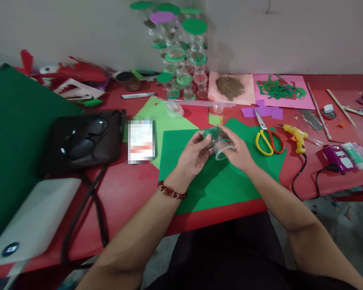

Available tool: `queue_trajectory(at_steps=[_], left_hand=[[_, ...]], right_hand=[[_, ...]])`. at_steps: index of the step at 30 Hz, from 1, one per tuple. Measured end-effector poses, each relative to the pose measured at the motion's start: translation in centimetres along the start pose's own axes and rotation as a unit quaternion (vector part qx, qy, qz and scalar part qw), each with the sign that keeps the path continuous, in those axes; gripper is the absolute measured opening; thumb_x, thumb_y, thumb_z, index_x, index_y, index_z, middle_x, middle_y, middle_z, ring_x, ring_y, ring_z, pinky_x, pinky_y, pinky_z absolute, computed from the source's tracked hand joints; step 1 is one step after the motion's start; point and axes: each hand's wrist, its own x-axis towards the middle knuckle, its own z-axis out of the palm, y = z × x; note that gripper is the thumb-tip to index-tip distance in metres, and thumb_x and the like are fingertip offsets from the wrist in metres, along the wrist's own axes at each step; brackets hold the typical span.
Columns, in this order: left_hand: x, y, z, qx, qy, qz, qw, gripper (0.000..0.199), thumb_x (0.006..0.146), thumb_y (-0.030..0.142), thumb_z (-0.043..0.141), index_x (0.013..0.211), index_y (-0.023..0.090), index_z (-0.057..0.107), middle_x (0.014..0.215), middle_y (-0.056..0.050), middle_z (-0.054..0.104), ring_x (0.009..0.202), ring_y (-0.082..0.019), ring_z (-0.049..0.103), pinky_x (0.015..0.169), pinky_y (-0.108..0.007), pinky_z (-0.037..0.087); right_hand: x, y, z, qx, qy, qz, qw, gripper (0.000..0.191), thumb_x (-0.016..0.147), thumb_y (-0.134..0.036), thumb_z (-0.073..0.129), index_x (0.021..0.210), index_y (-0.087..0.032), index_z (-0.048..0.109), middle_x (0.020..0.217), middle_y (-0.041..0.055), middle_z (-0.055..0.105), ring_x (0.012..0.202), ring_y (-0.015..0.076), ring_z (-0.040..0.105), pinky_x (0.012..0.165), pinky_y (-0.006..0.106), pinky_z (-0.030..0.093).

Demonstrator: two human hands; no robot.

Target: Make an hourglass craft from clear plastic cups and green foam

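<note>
Over a green sheet (196, 189) on the red table, both hands are close together around clear plastic cups. My left hand (196, 151) is closed on a cup (211, 133) that shows a green disc. My right hand (237, 149) grips a clear cup (223, 150), its open rim tilted toward me. Whether the two cups are joined cannot be made out, as fingers cover where they meet. Scissors (266, 135) with yellow and red handles lie right of my right hand. A yellow glue gun (296, 137) lies farther right.
Stacked clear cups with green and purple discs (196, 28) stand against the wall. Behind are brown powder (230, 88) on paper and green scraps (280, 88) on pink paper. A dark bag (81, 141) with sunglasses and a white laptop (36, 221) lie left. A cord (305, 161) trails right.
</note>
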Motion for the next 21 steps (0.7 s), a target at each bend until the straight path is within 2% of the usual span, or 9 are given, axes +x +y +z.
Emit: queue_trajectory(at_steps=[4,8,13,21], left_hand=[[-0.12,-0.23,0.08,-0.016,-0.002,0.011,1.0,0.036,0.066,0.021,0.099,0.08,0.021,0.066,0.085,0.003,0.071,0.078,-0.013,0.07,0.073,-0.027,0.061],[-0.19,-0.44,0.14,-0.016,-0.005,0.031,0.999,0.028,0.074,0.019,0.093,0.084,0.022,0.066,0.086,0.003,0.07,0.075,-0.012,0.068,0.075,-0.028,0.061],[-0.19,-0.65,0.21,0.011,-0.001,0.035,0.999,0.027,0.077,0.023,0.091,0.087,0.022,0.066,0.091,0.0,0.071,0.079,-0.015,0.069,0.081,-0.032,0.061],[-0.52,-0.72,0.51,0.003,-0.02,0.048,0.999,0.036,0.07,0.028,0.098,0.087,0.022,0.067,0.093,0.002,0.073,0.082,-0.015,0.072,0.077,-0.029,0.062]], right_hand=[[0.09,0.04,-0.2,-0.043,0.004,-0.043,0.998,0.053,0.096,-0.03,0.066,0.149,-0.036,0.062,0.151,0.004,0.066,0.134,0.0286,0.065,0.111,0.052,0.058],[0.07,0.05,-0.25,-0.071,0.02,-0.095,0.993,0.05,0.101,-0.038,0.064,0.15,-0.037,0.06,0.15,0.0054,0.066,0.132,0.0276,0.066,0.114,0.051,0.056],[-0.04,0.33,-0.02,-0.085,0.024,-0.103,0.991,0.054,0.102,-0.042,0.063,0.155,-0.036,0.056,0.151,0.0072,0.065,0.13,0.0277,0.067,0.114,0.05,0.055],[-0.08,-0.08,-0.39,-0.096,0.033,-0.149,0.984,0.051,0.1,-0.03,0.064,0.151,-0.036,0.06,0.146,0.0062,0.069,0.133,0.0261,0.066,0.115,0.049,0.055]])
